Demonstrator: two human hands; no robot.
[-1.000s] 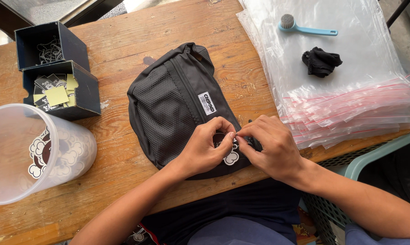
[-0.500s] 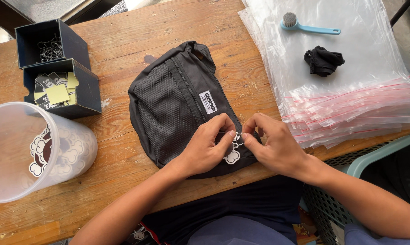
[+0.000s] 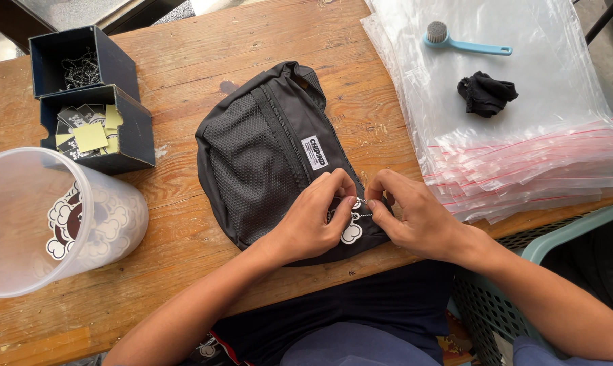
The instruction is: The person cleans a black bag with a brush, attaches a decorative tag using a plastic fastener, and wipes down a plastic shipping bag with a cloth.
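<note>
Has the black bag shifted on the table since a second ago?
No. The black bag keeps its place against the dark boxes and stack of plastic bags.

One black fabric waist bag with a mesh front panel (image 3: 266,156) is lying on one wooden plank table (image 3: 205,47). Two bare hands, the left hand (image 3: 316,220) and the right hand (image 3: 415,217), are meeting over one white cloud-shaped charm (image 3: 352,232). Two open dark blue square boxes are standing together: the rear box (image 3: 83,61) and the front box (image 3: 96,129). One translucent plastic tub (image 3: 49,217) is sitting beside them. One stack of clear zip bags with red seal strips (image 3: 523,163), sheet count indeterminable, is carrying one light blue round-headed brush (image 3: 465,41) and one crumpled black cloth (image 3: 486,93). One green plastic basket (image 3: 557,237) is showing partly.
</note>
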